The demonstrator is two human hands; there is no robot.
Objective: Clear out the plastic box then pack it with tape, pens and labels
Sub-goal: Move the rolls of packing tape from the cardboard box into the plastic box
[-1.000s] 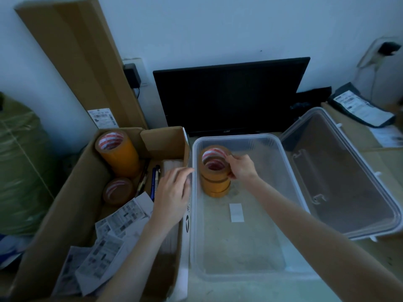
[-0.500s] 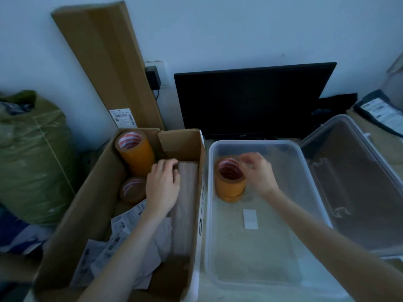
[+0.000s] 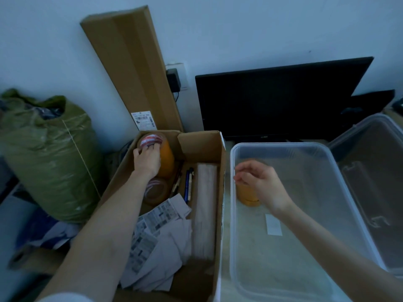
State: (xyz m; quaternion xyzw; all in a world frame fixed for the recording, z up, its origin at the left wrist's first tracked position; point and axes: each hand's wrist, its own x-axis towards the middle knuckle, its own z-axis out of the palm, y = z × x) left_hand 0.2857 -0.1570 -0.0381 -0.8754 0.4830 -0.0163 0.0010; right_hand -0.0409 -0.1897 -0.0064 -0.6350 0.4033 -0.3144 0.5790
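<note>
The clear plastic box [image 3: 340,192] lies open at the right, with an orange tape stack [image 3: 247,196] standing in its far left corner. My right hand [image 3: 259,184] hovers over that stack with loosely curled fingers, holding nothing. In the cardboard box [image 3: 220,192] at the left, my left hand [image 3: 147,161] grips the top of a tall orange tape stack [image 3: 166,158]. A brown tape roll [image 3: 157,190] lies below it. Pens [image 3: 188,185] and printed labels [image 3: 157,221] lie beside it.
A white wrapped bundle [image 3: 204,210] lies along the cardboard box's right side. The plastic lid [image 3: 375,182] rests upside down at the far right. A black monitor [image 3: 281,101], a long carton [image 3: 133,70] and a green sack [image 3: 45,153] stand behind.
My left hand moved from the wrapped bundle up to the tall tape stack and took hold of it. My right hand let go of the tape in the plastic box and lifted slightly.
</note>
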